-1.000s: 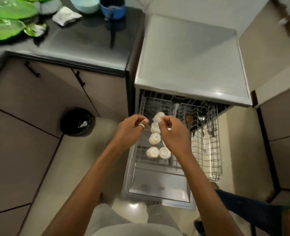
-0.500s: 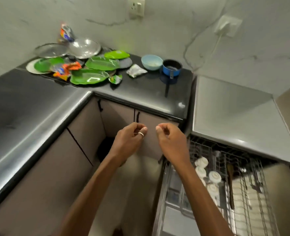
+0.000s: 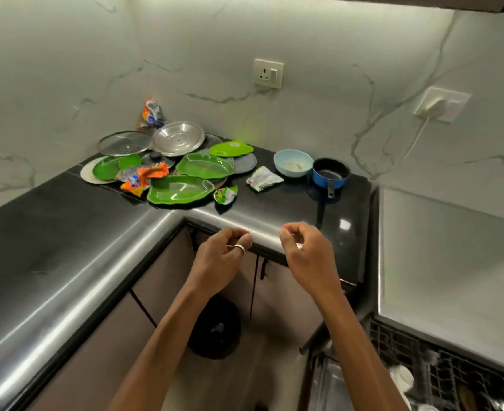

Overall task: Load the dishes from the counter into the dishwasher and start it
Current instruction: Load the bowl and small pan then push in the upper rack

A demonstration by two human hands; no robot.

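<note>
Dishes lie in the far corner of the black counter: green leaf-shaped plates, a steel plate, a glass lid, a light blue bowl and a small blue saucepan. The dishwasher rack shows at the bottom right with white cups in it. My left hand, with a ring, and my right hand hover side by side at the counter's front edge, fingers loosely curled, holding nothing.
Crumpled wrappers lie among the plates, and a white one lies near the bowl. The dishwasher's grey top is at the right. A black bin stands on the floor below. Wall sockets are above.
My view has swung up and left from the open dishwasher rack to the counter corner. Both hands rose with it, staying close together and holding nothing.
</note>
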